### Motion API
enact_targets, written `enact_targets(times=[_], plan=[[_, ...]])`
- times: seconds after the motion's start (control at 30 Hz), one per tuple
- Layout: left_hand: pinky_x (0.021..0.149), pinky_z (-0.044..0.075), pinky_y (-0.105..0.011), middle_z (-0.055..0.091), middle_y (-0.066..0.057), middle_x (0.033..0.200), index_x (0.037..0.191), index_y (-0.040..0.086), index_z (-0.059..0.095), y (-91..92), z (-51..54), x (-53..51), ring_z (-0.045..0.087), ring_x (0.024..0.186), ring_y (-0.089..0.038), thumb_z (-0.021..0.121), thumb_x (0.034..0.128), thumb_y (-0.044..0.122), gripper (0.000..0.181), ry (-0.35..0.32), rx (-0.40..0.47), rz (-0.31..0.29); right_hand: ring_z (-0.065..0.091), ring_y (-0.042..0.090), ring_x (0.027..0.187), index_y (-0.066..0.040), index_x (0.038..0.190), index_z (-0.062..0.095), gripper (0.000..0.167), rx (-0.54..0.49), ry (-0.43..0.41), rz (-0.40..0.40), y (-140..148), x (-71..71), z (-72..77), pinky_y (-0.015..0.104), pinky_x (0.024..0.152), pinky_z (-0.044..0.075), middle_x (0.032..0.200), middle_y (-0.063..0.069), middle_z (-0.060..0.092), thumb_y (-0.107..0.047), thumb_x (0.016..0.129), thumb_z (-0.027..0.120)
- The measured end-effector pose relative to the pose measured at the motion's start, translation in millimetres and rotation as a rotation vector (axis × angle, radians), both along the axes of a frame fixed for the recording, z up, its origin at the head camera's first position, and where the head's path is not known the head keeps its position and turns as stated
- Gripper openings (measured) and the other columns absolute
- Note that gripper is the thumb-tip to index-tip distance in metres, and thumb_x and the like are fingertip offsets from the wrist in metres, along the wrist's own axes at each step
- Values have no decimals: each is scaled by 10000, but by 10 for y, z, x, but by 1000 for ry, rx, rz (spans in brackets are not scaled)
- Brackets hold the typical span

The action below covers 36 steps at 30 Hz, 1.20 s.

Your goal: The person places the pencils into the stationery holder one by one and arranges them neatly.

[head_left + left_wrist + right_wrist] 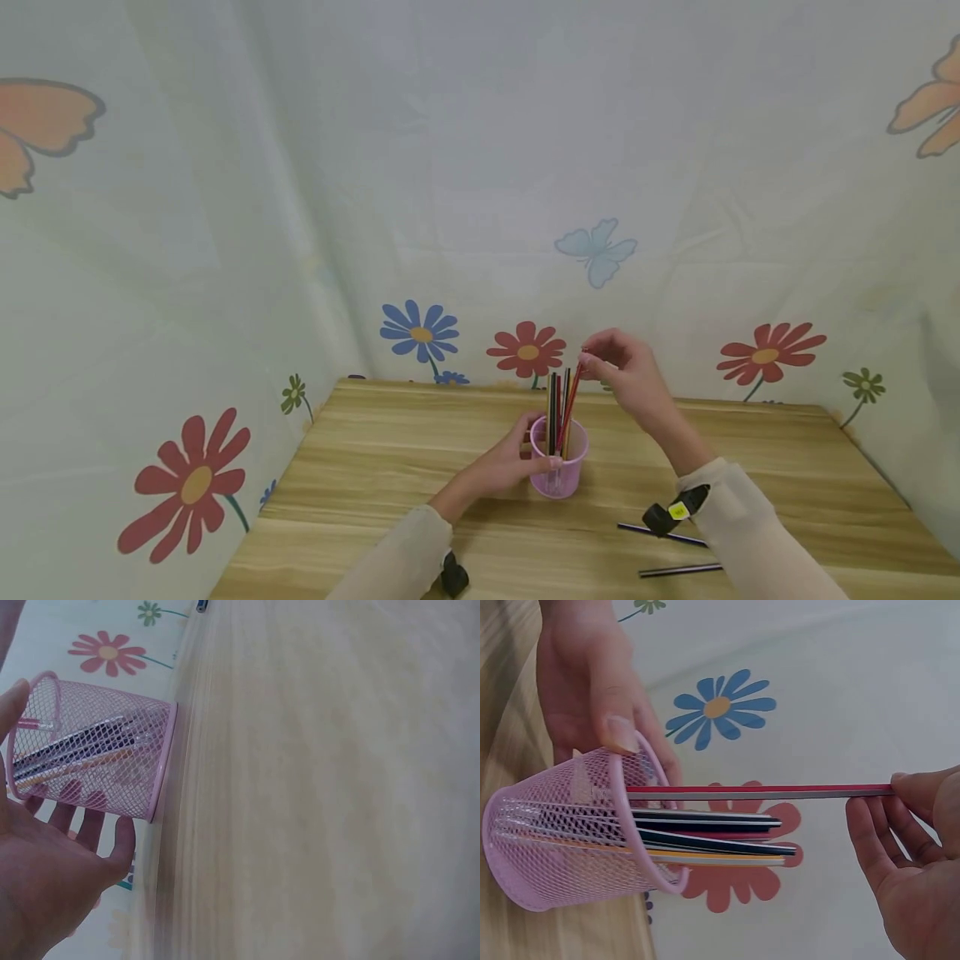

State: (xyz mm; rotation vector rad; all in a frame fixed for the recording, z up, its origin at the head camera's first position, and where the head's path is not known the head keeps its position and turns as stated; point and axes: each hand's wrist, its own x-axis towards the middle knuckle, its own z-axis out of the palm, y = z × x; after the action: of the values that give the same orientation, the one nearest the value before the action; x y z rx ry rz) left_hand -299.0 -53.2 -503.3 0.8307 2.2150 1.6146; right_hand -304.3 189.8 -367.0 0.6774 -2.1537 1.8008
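Note:
A pink mesh pencil cup (564,482) stands on the wooden table, holding several slim pencils (720,838) in black, red and yellow. My left hand (504,467) grips the cup from its left side, thumb at the near side by the rim and fingers around the back. Above the cup, my right hand (632,379) pinches the top end of a red striped pencil (757,792) between thumb and fingertips. That pencil leans to the right, its lower end still inside the cup. Through the mesh in the left wrist view, clear caps seem to cover some pencil tips.
Two dark pencils lie on the table near the right forearm: a farther pencil (678,537) and a nearer pencil (678,570), both partly covered by the sleeve or wrist camera. A pale curtain (465,167) with flowers and butterflies hangs behind the wooden table (360,467).

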Motion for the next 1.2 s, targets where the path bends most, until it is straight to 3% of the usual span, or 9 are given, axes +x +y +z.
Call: enact_targets(times=[0.33, 0.7, 1.0, 1.2], plan=[[1112, 466, -338, 441, -21, 1554, 1592, 238, 313, 1, -71, -47, 481, 1396, -215, 762, 993, 351, 757, -10, 25, -5, 703, 305, 952, 83, 1150, 637, 161, -35, -88, 14, -99, -59, -250, 456, 828, 636, 1080, 310, 645, 24, 1008, 684], [1115, 461, -341, 437, 14, 1541, 1591, 259, 301, -8, -42, -37, 475, 1380, -190, 756, 991, 413, 769, -13, 15, -9, 701, 395, 955, 77, 1163, 646, 173, 22, -120, 20, -172, -103, -427, 410, 804, 643, 1085, 285, 672, -12, 1020, 684], [1116, 461, -342, 429, 14, 1542, 1586, 275, 294, -12, -61, -43, 469, 1381, -187, 752, 989, 436, 770, -16, 18, -12, 705, 368, 920, 53, 1185, 648, 185, 79, -121, -3, -220, -95, -513, 401, 786, 644, 1063, 252, 687, -25, 1022, 690], [1119, 459, -339, 424, 13, 1557, 1590, 280, 292, -11, -66, -45, 467, 1391, -191, 750, 992, 431, 769, -17, 17, -15, 702, 328, 884, 66, 1191, 631, 205, 88, -139, -10, -208, -80, -560, 467, 801, 638, 1037, 242, 676, 0, 1008, 696]])
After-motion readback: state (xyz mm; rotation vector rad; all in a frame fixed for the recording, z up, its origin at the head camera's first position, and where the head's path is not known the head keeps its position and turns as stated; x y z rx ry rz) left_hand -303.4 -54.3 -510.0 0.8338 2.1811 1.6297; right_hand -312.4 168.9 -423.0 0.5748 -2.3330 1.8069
